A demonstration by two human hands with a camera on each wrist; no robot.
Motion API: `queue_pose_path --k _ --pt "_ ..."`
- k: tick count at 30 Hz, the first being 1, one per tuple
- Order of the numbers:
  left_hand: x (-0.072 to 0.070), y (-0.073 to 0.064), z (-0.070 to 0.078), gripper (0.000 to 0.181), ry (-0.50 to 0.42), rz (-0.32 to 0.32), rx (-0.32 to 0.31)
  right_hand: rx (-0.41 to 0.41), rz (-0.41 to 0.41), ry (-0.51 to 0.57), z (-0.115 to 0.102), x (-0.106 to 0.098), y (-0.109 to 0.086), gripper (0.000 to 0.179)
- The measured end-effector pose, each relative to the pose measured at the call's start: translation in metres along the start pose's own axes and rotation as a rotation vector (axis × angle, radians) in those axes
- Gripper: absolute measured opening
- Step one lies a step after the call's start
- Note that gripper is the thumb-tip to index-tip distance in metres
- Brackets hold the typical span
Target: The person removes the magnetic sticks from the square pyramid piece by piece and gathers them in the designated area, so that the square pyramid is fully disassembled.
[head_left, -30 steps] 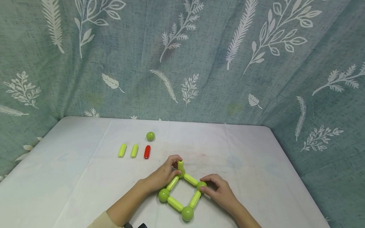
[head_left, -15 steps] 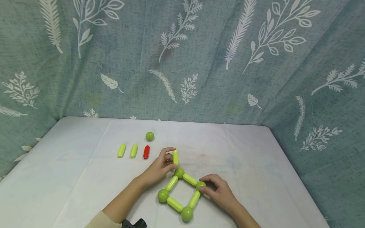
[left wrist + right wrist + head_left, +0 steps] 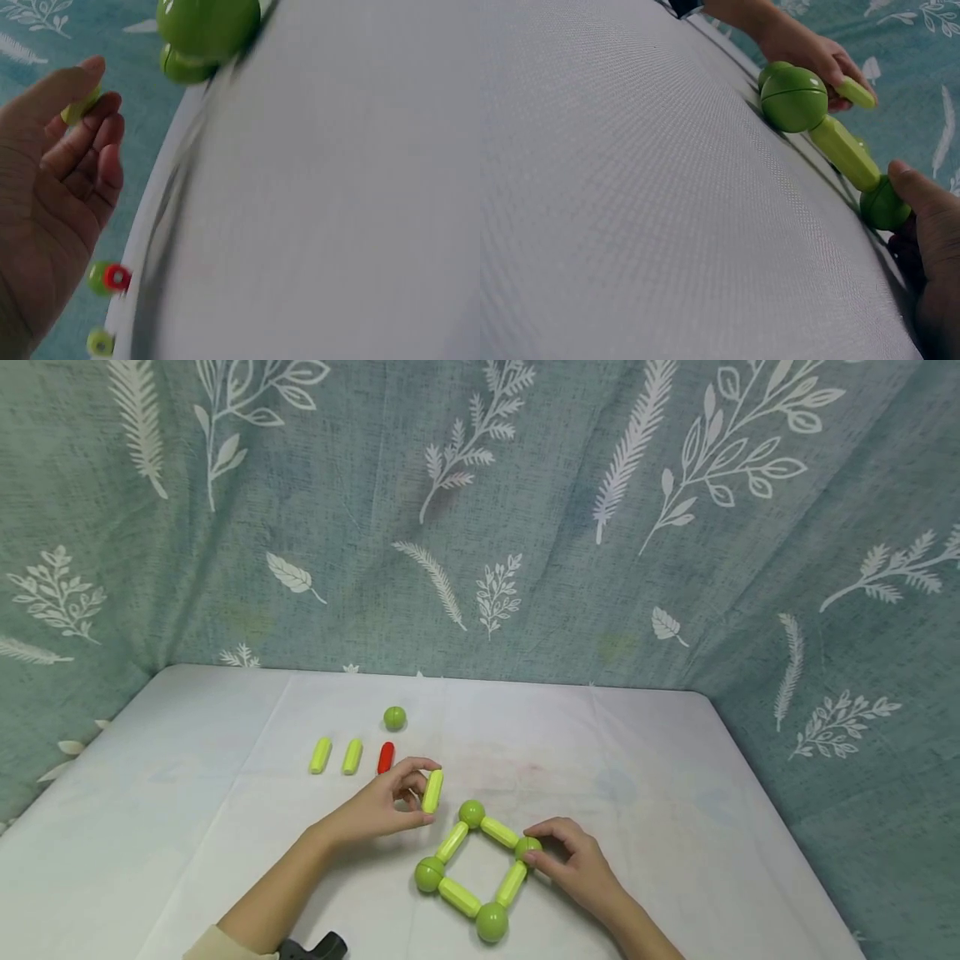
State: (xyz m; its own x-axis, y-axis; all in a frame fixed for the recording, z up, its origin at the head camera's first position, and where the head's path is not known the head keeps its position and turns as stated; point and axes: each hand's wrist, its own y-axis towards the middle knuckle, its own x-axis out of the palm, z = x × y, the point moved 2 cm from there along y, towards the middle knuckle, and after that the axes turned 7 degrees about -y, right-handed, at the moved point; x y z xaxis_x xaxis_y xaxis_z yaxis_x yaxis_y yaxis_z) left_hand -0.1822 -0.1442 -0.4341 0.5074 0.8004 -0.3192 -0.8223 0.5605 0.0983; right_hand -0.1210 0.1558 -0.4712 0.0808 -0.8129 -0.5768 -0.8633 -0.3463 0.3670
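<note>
Left hand (image 3: 382,806) pinches a yellow-green rod (image 3: 432,791) between thumb and fingertips, lifted clear of the tablecloth (image 3: 637,760) and held nearly upright, just left of and behind the far ball (image 3: 471,813) of the square frame (image 3: 480,868). Rod and frame apart, not touching.

Right hand (image 3: 577,864) rests on the cloth, fingers curled round the right corner ball (image 3: 528,849) of the frame, thumb and forefinger pinching it.

Around: frame lies flat as a diamond, four balls joined by four yellow-green rods. Behind the left hand, a row of three loose pieces: red rod (image 3: 386,757) nearest the knuckles, then two yellow-green rods (image 3: 352,757) (image 3: 320,755) further left. A loose green ball (image 3: 394,718) sits behind the red rod. Dark object (image 3: 315,948) at the lower edge beside the left forearm; cannot tell what it is.

Views: left wrist camera shows the palm side of the left hand (image 3: 52,187), the rod only as a sliver (image 3: 79,109) behind the fingertips, and a frame ball (image 3: 206,30) looming close and blurred. Right wrist camera shows a ball (image 3: 793,99) and rod (image 3: 844,152) of the frame low along the cloth, with the thumb (image 3: 922,195) against the next ball.

Room: wide bare cloth to the right and far side; leaf-print curtain (image 3: 525,510) closes in the back and both sides; left front of the table open
</note>
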Motion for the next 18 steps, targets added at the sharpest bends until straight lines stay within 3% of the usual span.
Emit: queue_pose_path --k 4,11,15,18 --pt "-0.022 -0.014 -0.001 0.059 0.059 0.022 -0.028 -0.001 0.007 0.008 0.0 0.0 0.0 0.021" --pt "-0.062 -0.04 -0.01 0.066 0.032 0.098 -0.102 0.009 0.004 -0.021 -0.002 0.001 0.0 0.022" --pt "-0.083 -0.055 -0.012 0.065 0.064 0.115 -0.097 -0.001 0.002 -0.027 -0.015 -0.002 0.002 0.021" --pt "-0.101 -0.063 -0.014 0.064 0.136 0.138 -0.099 -0.01 0.001 -0.023 -0.028 -0.008 0.004 0.02"
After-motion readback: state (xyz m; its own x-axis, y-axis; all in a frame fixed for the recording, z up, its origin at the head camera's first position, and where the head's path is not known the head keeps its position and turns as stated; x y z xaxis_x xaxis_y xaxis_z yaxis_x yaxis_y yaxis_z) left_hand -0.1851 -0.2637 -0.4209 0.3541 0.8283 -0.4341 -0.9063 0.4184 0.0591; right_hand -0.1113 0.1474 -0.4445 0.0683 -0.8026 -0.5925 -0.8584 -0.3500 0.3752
